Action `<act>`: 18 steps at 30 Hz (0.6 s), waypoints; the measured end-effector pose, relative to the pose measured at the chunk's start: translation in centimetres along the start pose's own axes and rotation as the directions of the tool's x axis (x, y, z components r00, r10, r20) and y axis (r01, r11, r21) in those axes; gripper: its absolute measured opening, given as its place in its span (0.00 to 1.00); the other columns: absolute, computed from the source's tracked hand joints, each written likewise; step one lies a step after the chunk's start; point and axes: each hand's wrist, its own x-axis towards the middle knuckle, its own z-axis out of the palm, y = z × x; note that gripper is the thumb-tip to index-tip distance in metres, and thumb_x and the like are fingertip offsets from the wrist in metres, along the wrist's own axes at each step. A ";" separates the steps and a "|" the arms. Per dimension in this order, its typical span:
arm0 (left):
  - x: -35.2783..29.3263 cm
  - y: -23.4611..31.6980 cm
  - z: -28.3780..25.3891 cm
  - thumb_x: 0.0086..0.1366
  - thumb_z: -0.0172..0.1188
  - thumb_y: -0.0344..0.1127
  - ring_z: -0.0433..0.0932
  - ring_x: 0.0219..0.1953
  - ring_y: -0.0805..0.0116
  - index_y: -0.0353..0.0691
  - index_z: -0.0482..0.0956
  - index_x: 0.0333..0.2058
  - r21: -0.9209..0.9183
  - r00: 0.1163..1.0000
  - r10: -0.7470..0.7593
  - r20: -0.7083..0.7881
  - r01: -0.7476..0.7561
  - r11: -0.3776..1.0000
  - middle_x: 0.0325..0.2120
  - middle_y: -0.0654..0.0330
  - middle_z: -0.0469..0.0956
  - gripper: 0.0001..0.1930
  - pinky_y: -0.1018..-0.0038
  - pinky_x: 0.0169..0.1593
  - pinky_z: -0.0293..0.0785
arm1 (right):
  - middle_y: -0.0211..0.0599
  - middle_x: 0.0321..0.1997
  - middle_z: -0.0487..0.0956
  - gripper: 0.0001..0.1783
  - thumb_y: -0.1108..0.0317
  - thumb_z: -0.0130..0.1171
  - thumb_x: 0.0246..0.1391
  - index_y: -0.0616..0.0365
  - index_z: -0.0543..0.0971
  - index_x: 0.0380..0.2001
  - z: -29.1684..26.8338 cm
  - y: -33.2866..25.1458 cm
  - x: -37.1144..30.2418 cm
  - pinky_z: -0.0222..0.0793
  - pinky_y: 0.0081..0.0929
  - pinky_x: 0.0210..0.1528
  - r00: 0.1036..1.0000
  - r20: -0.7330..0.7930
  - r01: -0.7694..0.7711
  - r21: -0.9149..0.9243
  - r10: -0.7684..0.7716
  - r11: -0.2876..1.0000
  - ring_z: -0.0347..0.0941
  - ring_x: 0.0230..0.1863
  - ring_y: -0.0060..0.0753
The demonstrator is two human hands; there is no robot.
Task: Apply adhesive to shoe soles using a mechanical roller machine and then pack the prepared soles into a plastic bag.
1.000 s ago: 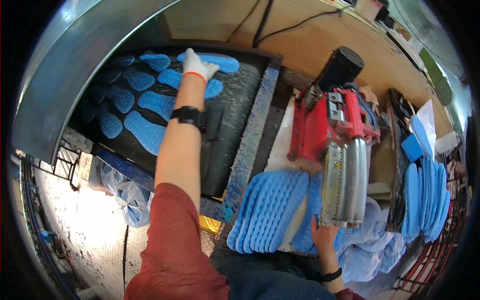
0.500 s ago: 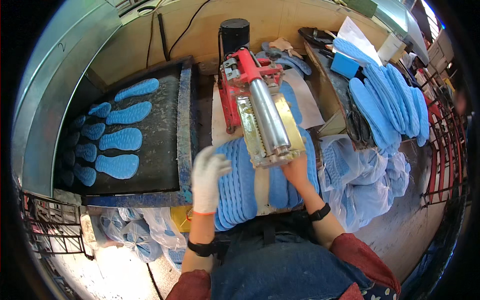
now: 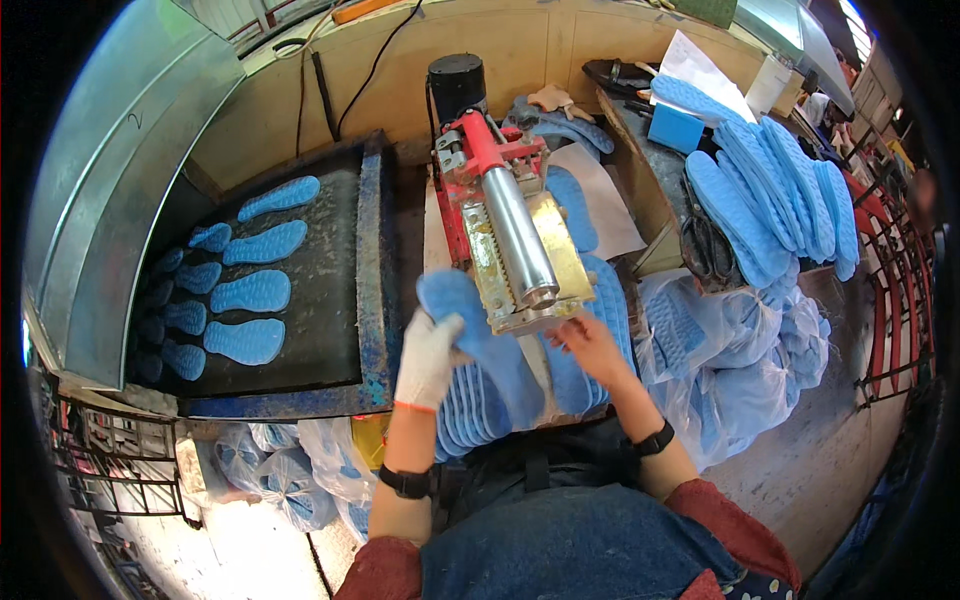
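My left hand (image 3: 428, 358), in a white glove, grips a blue shoe sole (image 3: 477, 325) by its edge. The sole is tilted over a row of overlapping blue soles (image 3: 468, 408) at the bench front. My bare right hand (image 3: 597, 350) has its fingers apart and holds nothing that I can see. It is just below the front end of a red hand-fed machine (image 3: 522, 240) with a steel roller and brass-coloured plates. Beside that hand lies a second row of blue soles (image 3: 612, 310), partly under the machine.
On the left, several soles lie on a dark conveyor belt (image 3: 325, 270) with a blue worn frame (image 3: 372, 300). Finished-looking soles (image 3: 775, 190), black scissors (image 3: 712, 240) and a blue box (image 3: 680, 128) crowd the right-hand table. Clear bags of soles (image 3: 735, 365) stand below it.
My left hand has taken hold of a sole and lifted it off the left row. My right hand's fingers have come out from beneath the machine's front end.
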 end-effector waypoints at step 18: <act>4.7 8.4 4.4 0.56 0.49 0.30 0.78 0.29 0.44 0.34 0.70 0.44 0.893 0.775 0.447 0.447 -0.358 -0.274 0.24 0.46 0.77 0.16 0.53 0.32 0.72 | 0.47 0.20 0.71 0.11 0.68 0.60 0.43 0.60 0.69 0.18 -0.5 5.0 3.6 0.62 0.46 0.25 0.795 -0.178 0.202 -0.823 -0.579 0.531 0.70 0.24 0.54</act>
